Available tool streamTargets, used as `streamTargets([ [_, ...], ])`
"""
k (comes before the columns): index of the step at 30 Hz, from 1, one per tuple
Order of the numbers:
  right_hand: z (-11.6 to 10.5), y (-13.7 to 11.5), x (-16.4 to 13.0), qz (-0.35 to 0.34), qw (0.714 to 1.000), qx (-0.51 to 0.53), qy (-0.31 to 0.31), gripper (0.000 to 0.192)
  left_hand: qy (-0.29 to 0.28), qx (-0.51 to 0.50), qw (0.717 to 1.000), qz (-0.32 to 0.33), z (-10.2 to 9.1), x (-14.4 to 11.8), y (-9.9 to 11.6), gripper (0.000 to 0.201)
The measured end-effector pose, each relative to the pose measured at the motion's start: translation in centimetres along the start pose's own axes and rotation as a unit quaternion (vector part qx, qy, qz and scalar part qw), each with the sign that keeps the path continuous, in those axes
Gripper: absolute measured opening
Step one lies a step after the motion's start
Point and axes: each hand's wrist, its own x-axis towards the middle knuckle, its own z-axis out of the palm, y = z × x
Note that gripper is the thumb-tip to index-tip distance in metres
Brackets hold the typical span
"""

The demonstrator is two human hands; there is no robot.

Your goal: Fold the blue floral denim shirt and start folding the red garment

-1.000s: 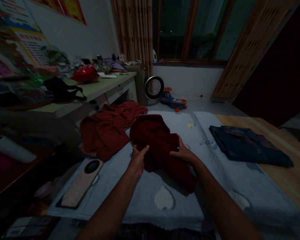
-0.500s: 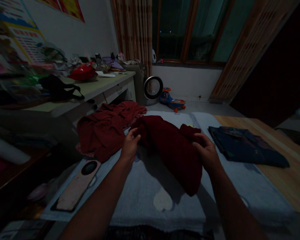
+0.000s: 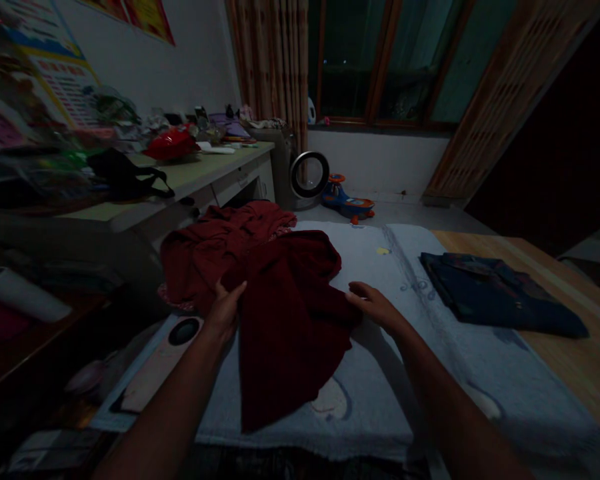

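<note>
A dark red garment (image 3: 290, 333) hangs and spreads over the light blue patterned cloth (image 3: 380, 387) in front of me. My left hand (image 3: 226, 308) is closed on its left upper edge, thumb on top. At its right edge, my right hand (image 3: 373, 305) pinches the fabric between thumb and fingers; part of that grip is hidden. Beyond my left hand lies a rumpled rust-red garment (image 3: 195, 260) with a patterned trim, and the dark red one overlaps it.
A folded dark blue garment (image 3: 505, 293) rests at the right, partly on the wooden tabletop (image 3: 575, 370). A pinkish flat board with a black disc (image 3: 153, 373) lies at the left edge. Behind stand a cluttered desk (image 3: 200, 177), a front-loading washer with its door open (image 3: 310, 175) and a blue ride-on toy (image 3: 347, 200).
Both hands have moved left and a little nearer with the dark red garment. It was bunched and slanting; now it is more spread out and its lower corner hangs at the left.
</note>
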Motion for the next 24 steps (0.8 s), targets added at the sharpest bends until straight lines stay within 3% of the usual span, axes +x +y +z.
streamTargets([
  [4,4.1,-1.9,1.4,0.032,0.996,0.075,-0.040,0.078,-0.040,-0.008,0.999,0.012,1.6,-1.6,-1.2,0.076],
  [7,6.6,-2.8,2.2,0.038,0.985,0.150,-0.076,0.087,-0.071,-0.022,0.997,0.016,2.9,-2.2,-1.2,0.076],
  [9,7.6,-3.2,2.5,0.044,0.976,0.184,-0.110,0.077,-0.118,-0.030,0.993,0.004,3.8,-2.5,-0.9,0.076],
  [12,7.7,-3.6,2.6,0.027,0.974,0.171,-0.144,0.041,-0.186,-0.037,0.982,-0.010,4.9,-2.7,-0.1,0.077],
  [14,6.5,-4.1,2.6,0.011,0.981,0.153,-0.116,0.024,-0.207,-0.038,0.978,-0.009,5.4,-2.6,0.8,0.076],
  [16,4.0,-4.6,2.4,0.011,0.987,0.152,-0.055,0.023,-0.211,-0.036,0.977,-0.007,5.5,-2.1,1.9,0.074],
  [20,-3.7,-5.4,1.5,0.026,0.979,0.181,0.086,0.028,-0.193,-0.004,0.981,-0.001,4.3,-0.3,4.2,0.073],
  [22,-7.9,-5.1,0.7,0.036,0.976,0.151,0.150,0.028,-0.186,0.053,0.981,-0.012,3.0,0.9,5.1,0.073],
  [24,-11.3,-4.2,-0.3,0.041,0.981,0.082,0.172,0.027,-0.178,0.148,0.972,-0.031,1.2,2.4,5.7,0.071],
])
